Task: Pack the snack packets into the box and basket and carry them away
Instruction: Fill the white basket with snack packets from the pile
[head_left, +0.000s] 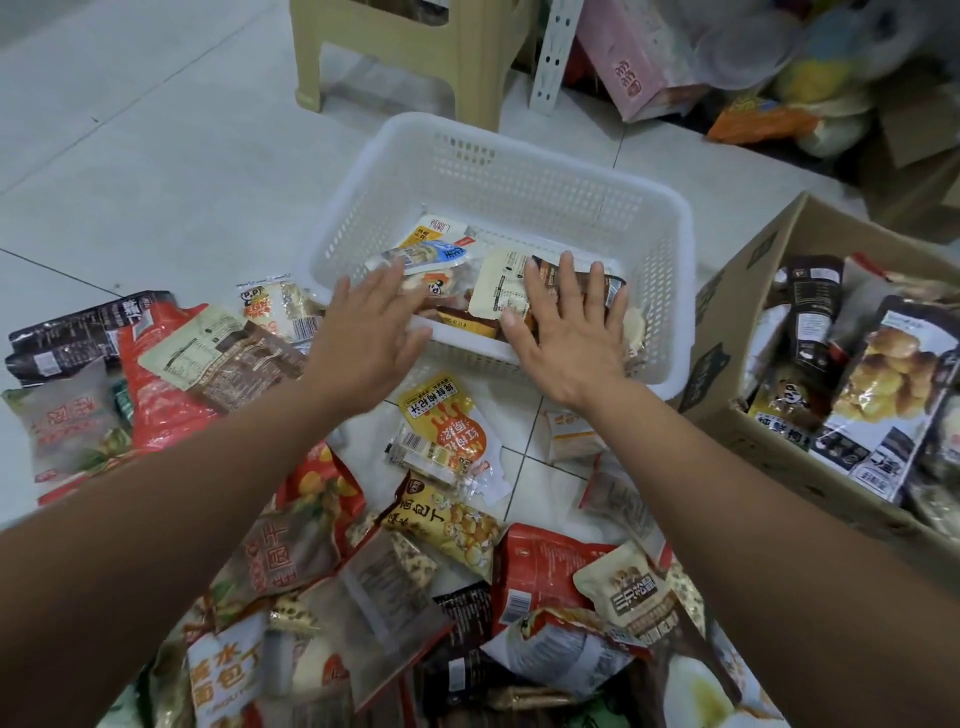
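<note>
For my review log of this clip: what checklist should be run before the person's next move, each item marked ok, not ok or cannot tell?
1. Hands free: left hand and right hand are spread flat, gripping nothing: ok.
2. Room in the basket: far half bare, packets inside only by the near wall: ok.
3. Nothing hanging over the basket's near rim: the hands cover it: cannot tell.
4. Room in the cardboard box: crowded with upright packets, partly out of frame: cannot tell.
5. Floor cleared: the floor pile of snack packets lies unpacked: not ok.
</note>
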